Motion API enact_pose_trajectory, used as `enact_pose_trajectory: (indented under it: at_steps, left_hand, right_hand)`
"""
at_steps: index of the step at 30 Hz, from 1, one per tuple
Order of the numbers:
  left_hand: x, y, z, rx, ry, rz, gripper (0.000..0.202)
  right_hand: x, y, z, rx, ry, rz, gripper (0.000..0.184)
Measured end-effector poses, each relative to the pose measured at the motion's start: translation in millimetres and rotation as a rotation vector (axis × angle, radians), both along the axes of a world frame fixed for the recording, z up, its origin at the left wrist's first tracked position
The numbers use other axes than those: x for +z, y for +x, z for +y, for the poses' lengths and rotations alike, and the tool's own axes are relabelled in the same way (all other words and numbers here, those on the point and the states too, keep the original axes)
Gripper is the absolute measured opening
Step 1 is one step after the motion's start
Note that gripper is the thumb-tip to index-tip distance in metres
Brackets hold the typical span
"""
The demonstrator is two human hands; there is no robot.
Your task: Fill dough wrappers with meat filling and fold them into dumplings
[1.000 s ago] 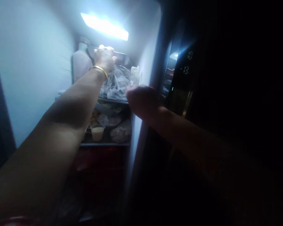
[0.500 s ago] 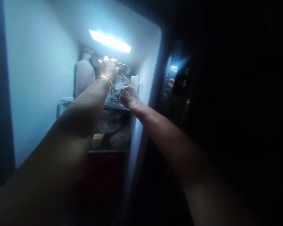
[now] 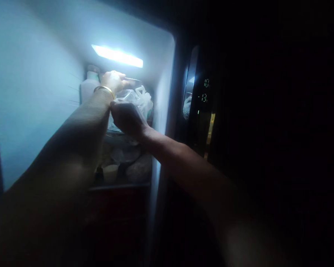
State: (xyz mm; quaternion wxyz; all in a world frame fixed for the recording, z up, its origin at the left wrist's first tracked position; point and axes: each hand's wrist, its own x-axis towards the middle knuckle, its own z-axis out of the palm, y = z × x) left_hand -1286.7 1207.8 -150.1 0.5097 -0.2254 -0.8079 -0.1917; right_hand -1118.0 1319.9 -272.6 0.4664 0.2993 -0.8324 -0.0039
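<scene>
Inside the lit freezer compartment, my left hand [image 3: 114, 80] reaches over the top shelf, a gold bangle on its wrist. Its fingers stretch to the right, in front of the rim of a metal container [image 3: 133, 79]. Lower and closer to me, my right hand [image 3: 128, 115] is closed, gripping crumpled plastic at the front of a whitish translucent plastic bag [image 3: 144, 99]. The right fingertips are hidden behind the hand. What the bag contains cannot be made out. A pale bottle with a cap [image 3: 89, 87] stands left of my left hand.
A bright light strip [image 3: 117, 55] spans the compartment's ceiling. On the shelf below sit a pale cup [image 3: 110, 172] and a dark wrapped lump [image 3: 139, 168]. To the right is a dark panel with lit digits [image 3: 204, 98].
The view has shifted, moving the freezer leftward. My right hand has moved left across the front of the bag, and the bag's white top now bulges up beside it. My left fingers now point more rightward.
</scene>
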Motion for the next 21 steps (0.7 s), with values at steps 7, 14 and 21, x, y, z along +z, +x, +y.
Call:
enact_pose_trajectory:
  at_steps: [7,14,21]
  left_hand:
    - [-6.7,6,3,0.125,-0.002,-0.079,0.042]
    - [-14.1,12,8,0.094,0.042,-0.027,0.038]
    - [-20.2,25,6,0.086,0.173,0.060,0.030]
  right_hand:
    - [-8.4,-1,4,-0.017,0.018,-0.105,0.036]
    - [-16.8,3,7,-0.005,-0.025,-0.118,0.034]
    - [-21.1,3,8,0.012,-0.068,-0.128,0.035]
